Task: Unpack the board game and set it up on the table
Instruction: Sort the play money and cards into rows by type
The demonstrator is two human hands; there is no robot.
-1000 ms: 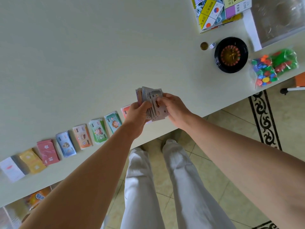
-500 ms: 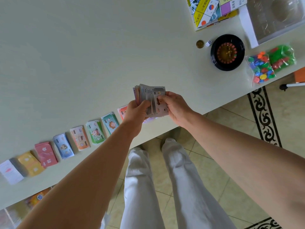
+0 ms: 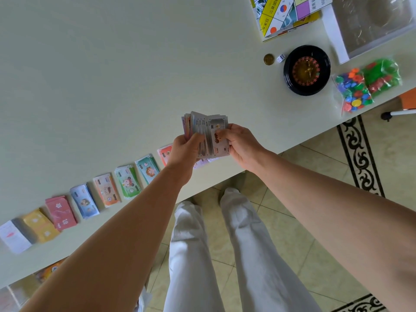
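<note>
Above the near edge of the pale table [image 3: 112,86], both hands hold a fanned stack of play-money notes [image 3: 206,129]. My left hand [image 3: 185,148] grips the stack's left side. My right hand [image 3: 238,143] pinches the grey front note at its right side. Sorted piles lie in a row along the table's near edge: white cards [image 3: 13,236], yellow cards [image 3: 40,225], red cards [image 3: 60,211], blue notes [image 3: 84,201], orange notes [image 3: 107,190], green notes [image 3: 128,181], teal notes [image 3: 147,168] and red notes [image 3: 164,153]. A purple pile under my hands is mostly hidden.
At the far right stand a black roulette wheel [image 3: 306,69], a gold coin [image 3: 269,59], a white die [image 3: 281,58], two bags of coloured tokens [image 3: 364,84], the folded game board [image 3: 288,12] and a clear plastic tray [image 3: 373,21]. Tiled floor and my white trousers lie below the edge.
The stack has fanned out a little more between my hands, and the grey front note has slid slightly right. The view has shifted a bit.
</note>
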